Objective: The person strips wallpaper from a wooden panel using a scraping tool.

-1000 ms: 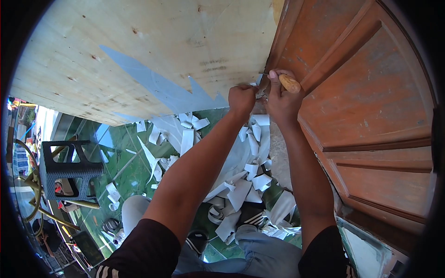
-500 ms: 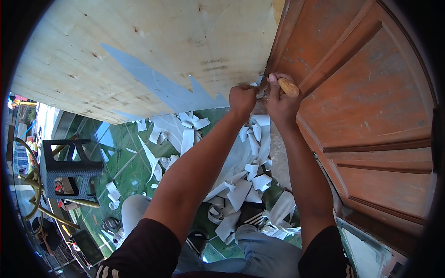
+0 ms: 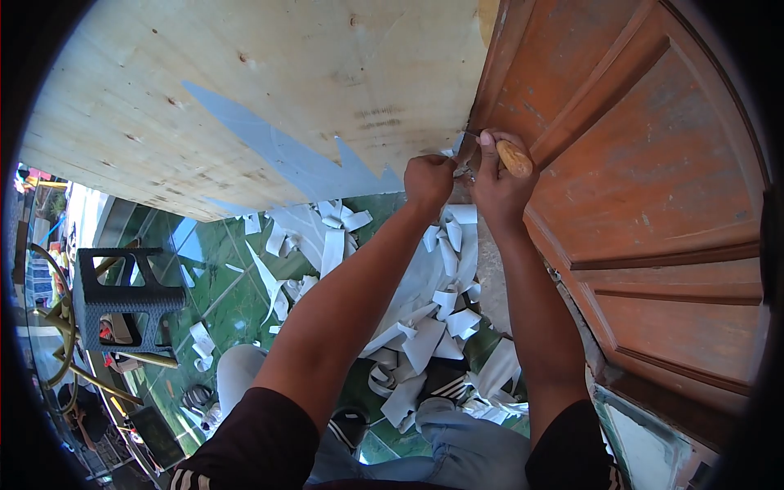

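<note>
Held in my right hand [image 3: 504, 184] is a tool with a rounded wooden handle [image 3: 514, 159]. Its thin metal shaft points left, at the corner where a pale plywood panel [image 3: 310, 73] meets a brown wooden door [image 3: 604, 163]. My left hand [image 3: 429, 180] is closed in a fist just beside it, against the panel's lower edge; I cannot tell what its fingers hold. A jagged patch of grey-blue film [image 3: 278, 151] clings to the plywood, and a small light scrap shows near the tool's tip.
Curled white strips [image 3: 420, 339] litter the green tiled floor [image 3: 233, 298] around my feet. A dark plastic stool [image 3: 131, 298] lies on the left, close to curved gold-coloured metal tubing [image 3: 61, 327]. The door's panelled face rises along my right forearm.
The view has shifted slightly. Both hands stay at the same corner, with the tool's handle tilted a little differently in my right hand.
</note>
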`<state>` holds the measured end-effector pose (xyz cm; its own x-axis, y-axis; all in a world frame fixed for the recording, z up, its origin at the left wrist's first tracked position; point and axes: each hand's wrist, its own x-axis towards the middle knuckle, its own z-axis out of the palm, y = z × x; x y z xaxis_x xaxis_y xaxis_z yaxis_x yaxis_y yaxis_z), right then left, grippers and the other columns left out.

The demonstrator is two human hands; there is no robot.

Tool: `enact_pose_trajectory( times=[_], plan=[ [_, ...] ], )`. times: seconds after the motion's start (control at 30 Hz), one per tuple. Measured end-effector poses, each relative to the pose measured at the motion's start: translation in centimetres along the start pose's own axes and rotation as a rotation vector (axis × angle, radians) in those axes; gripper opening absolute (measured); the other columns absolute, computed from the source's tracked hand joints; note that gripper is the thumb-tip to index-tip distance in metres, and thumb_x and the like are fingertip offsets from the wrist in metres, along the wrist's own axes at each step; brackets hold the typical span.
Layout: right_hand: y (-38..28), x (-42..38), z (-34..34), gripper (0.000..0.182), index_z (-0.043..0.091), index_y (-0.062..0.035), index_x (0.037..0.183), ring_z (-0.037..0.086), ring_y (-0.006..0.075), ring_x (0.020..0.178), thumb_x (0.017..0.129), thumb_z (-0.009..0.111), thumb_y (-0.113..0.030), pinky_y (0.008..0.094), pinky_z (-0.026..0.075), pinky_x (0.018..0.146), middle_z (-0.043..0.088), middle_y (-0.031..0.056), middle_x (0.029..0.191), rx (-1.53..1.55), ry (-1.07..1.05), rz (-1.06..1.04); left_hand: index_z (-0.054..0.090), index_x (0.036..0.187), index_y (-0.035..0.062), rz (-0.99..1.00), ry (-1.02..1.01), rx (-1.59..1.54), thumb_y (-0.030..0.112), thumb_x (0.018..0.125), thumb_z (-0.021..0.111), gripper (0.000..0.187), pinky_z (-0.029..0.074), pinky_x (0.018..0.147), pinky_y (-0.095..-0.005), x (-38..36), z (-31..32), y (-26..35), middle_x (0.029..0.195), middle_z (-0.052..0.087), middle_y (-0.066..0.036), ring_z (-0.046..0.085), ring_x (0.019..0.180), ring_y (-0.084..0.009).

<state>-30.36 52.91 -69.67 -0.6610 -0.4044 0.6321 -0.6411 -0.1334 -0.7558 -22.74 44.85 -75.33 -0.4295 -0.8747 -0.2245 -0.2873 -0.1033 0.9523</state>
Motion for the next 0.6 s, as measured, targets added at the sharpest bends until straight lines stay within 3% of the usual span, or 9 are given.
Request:
enact_pose_trajectory(
  times=[0.4,0.5,0.6],
  plan=[
    [0.0,-0.6,0.3,0.013,0.068,0.0002,0.093,0.072,0.0283,0.077,0.096,0.072,-0.012,0.0357,0.055,0.069,0.072,0.0139,0.084,0.02,0.001,-0.034,0.079,0.101,-0.0033,-0.047,-0.027,-0.007,0.028,0.088,0.078,0.034,0.049,0.061,-0.0375,0.2,-0.2,0.0,0.068,0.066,-0.012,0.06,0.061,-0.0195],
    [0.4,-0.5,-0.2,0.015,0.068,0.0004,0.093,0.071,0.0275,0.075,0.097,0.071,-0.013,0.0357,0.054,0.068,0.072,0.0137,0.083,0.007,-0.011,-0.006,0.08,0.101,-0.0002,0.081,0.011,0.118,0.03,0.089,0.078,0.033,0.049,0.063,-0.0395,0.2,-0.4,-0.4,0.069,0.067,-0.013,0.062,0.061,-0.0212],
    [0.3,-0.2,-0.4,0.017,0.068,0.0007,0.092,0.071,0.0256,0.073,0.098,0.07,-0.015,0.0351,0.054,0.067,0.071,0.0133,0.081,-0.028,-0.014,-0.001,0.08,0.102,0.0033,0.262,0.278,0.313,0.031,0.089,0.077,0.031,0.051,0.066,-0.0386,-1.3,-0.2,0.0,0.072,0.069,-0.013,0.066,0.065,-0.0228]
  ],
)
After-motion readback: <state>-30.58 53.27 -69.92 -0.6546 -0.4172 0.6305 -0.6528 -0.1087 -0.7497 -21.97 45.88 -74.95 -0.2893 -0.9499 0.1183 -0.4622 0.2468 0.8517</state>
